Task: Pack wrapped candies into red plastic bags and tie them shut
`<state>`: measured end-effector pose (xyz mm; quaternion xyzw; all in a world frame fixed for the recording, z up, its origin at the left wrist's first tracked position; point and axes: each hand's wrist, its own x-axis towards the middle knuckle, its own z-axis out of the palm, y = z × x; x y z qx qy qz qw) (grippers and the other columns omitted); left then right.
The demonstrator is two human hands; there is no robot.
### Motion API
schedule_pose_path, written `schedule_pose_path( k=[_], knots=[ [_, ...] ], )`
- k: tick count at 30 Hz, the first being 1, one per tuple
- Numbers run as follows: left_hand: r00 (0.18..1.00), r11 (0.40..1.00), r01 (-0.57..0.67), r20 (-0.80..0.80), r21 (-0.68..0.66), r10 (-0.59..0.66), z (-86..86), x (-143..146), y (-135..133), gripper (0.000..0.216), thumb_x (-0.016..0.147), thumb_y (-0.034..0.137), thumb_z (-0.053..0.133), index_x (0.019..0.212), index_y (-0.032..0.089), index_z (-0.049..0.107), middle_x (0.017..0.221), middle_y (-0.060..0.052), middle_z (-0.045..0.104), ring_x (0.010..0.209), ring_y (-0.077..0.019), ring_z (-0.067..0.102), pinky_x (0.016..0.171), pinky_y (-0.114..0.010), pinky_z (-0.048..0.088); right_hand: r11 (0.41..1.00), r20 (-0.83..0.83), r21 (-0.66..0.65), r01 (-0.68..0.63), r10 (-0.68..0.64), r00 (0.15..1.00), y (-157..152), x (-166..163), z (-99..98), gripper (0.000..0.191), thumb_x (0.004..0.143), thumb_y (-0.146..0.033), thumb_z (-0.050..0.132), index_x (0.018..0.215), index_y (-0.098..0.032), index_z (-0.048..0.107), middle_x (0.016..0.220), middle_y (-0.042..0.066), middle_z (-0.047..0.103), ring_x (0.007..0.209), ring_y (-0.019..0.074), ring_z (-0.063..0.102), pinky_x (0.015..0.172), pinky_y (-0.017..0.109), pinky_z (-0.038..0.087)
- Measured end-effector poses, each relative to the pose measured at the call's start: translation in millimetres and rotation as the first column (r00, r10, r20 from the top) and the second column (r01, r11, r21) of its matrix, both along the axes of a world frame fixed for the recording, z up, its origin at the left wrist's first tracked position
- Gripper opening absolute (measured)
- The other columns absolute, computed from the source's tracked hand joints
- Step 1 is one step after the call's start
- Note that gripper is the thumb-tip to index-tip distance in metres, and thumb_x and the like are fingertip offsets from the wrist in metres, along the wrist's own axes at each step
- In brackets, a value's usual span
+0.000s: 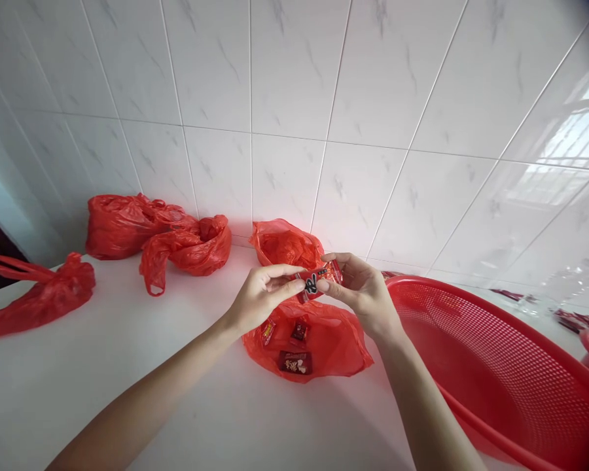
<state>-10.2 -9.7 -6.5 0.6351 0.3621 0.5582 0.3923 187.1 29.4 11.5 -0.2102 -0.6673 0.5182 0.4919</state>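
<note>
both left hand and right hand have fingers clamped on a packet between them; the open bag lies below. a light pinch at its ends should steady it without crushing. bold dark writing marks it, pale characters the brown packet under the fingers; no brand is legible.

We hold a shiny red packet with black, white-edged lettering, its right end tilted up, pinched at both ends, near an open red plastic bag

Forward-down head view, hands seemingly near
</note>
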Motion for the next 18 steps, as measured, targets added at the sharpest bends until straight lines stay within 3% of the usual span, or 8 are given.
schedule_pose_path(
  k=[4,7,10,13,16,18],
  knots=[
    [1.0,1.0,-0.012,-0.007,0.027,0.012,1.5,-0.9,0.1,0.03,0.088,0.033,0.07,0.114,0.017,0.072,0.11,-0.008,0.075,0.102,-0.022,0.07,0.093,-0.033,0.055,0.998,0.119,0.009,-0.058,0.057,0.991,2.1,5.1,1.1,0.023,0.083,-0.035,0.076,0.096,-0.018,0.068,0.09,0.004,0.07,0.083,0.016,0.065,0.078,0.031,0.055],
    [0.999,0.999,-0.014,-0.033,0.039,0.015,2.3,-2.0,0.3,0.028,0.089,0.032,0.069,0.112,0.017,0.072,0.11,-0.008,0.075,0.103,-0.0221,0.069,0.094,-0.033,0.054,0.997,0.214,0.05,-0.063,0.051,0.976,1.2,11.3,4.2,0.028,0.085,-0.04,0.073,0.102,-0.018,0.068,0.094,0.006,0.071,0.09,0.0205,0.067,0.084,0.037,0.056],
    [0.992,1.0,0.002,-0.124,0.011,-0.001,2.6,-5.5,1.6,0.028,0.09,0.034,0.067,0.111,0.017,0.071,0.111,-0.009,0.074,0.103,-0.0239,0.069,0.093,-0.036,0.053,0.98,0.357,0.199,0.021,-0.092,0.93,-5.0,25.8,12.8,0.045,0.085,-0.045,0.072,0.123,-0.022,0.063,0.098,0.007,0.072,0.089,0.0229,0.069,0.085,0.041,0.058],
    [0.964,1.0,0.016,-0.265,-0.022,-0.021,0.8,-10.3,4.1,0.027,0.093,0.035,0.062,0.112,0.019,0.069,0.114,-0.008,0.072,0.104,-0.0239,0.067,0.094,-0.037,0.052,0.904,0.392,0.383,0.189,-0.344,0.853,-15.4,47.8,24.9,0.063,0.084,-0.048,0.072,0.141,-0.03,0.052,0.108,0.009,0.072,0.092,0.0251,0.07,0.081,0.041,0.059],
    [0.926,0.999,0.043,-0.374,-0.008,-0.043,-3.3,-11.8,6.1,0.025,0.095,0.035,0.056,0.112,0.02,0.068,0.112,-0.006,0.071,0.105,-0.0223,0.065,0.092,-0.035,0.051,0.862,0.418,0.435,0.261,-0.45,0.789,-23.0,63.1,30.8,0.055,0.085,-0.049,0.07,0.135,-0.031,0.058,0.106,0.008,0.072,0.093,0.0257,0.07,0.077,0.038,0.059],
    [0.91,0.998,0.06,-0.412,0.006,-0.052,-6.0,-10.3,6.3,0.027,0.096,0.036,0.055,0.115,0.022,0.067,0.114,-0.006,0.071,0.107,-0.022,0.065,0.092,-0.034,0.051,0.898,0.532,0.392,0.2,-0.399,0.747,-23.4,62.1,27.4,0.046,0.085,-0.05,0.069,0.127,-0.031,0.064,0.101,0.007,0.073,0.089,0.0244,0.07,0.075,0.037,0.058]
  ],
)
